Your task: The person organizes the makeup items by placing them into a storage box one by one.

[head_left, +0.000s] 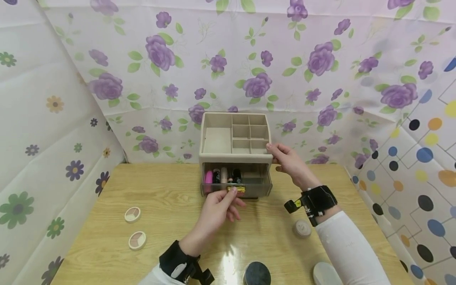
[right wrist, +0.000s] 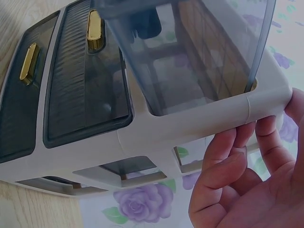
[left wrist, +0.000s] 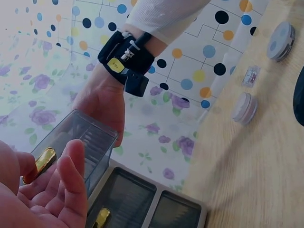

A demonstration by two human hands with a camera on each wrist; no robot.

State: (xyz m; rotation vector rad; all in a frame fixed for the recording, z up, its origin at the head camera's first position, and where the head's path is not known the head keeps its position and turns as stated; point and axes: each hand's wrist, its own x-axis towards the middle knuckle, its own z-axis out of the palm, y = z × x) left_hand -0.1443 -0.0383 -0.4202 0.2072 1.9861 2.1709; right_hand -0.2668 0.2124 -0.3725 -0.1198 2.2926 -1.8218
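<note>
A beige makeup organizer (head_left: pixel 217 139) with a sectioned top tray stands against the back cloth. Its clear upper drawer (head_left: pixel 261 188) is pulled out, and several lipstick-like tubes, one of them a pink tube (head_left: pixel 208 177), lie on its left side. My left hand (head_left: pixel 215 209) pinches the gold drawer handle (left wrist: pixel 45 163) between thumb and fingers. With my right hand (head_left: pixel 293 164) I hold the organizer's upper right edge, thumb on top and fingers curled against its side (right wrist: pixel 237 118). Lower drawers with a gold handle (right wrist: pixel 95 31) appear closed in the right wrist view.
Two round three-tone compacts (head_left: pixel 133 214) lie on the wooden table (head_left: pixel 103 237) at left. A small round jar (head_left: pixel 302 228) sits beneath the right forearm. Near the front edge are a dark-lidded jar (head_left: pixel 257 274) and a pale round case (head_left: pixel 325 274). Flowered cloth (head_left: pixel 213 79) hangs behind.
</note>
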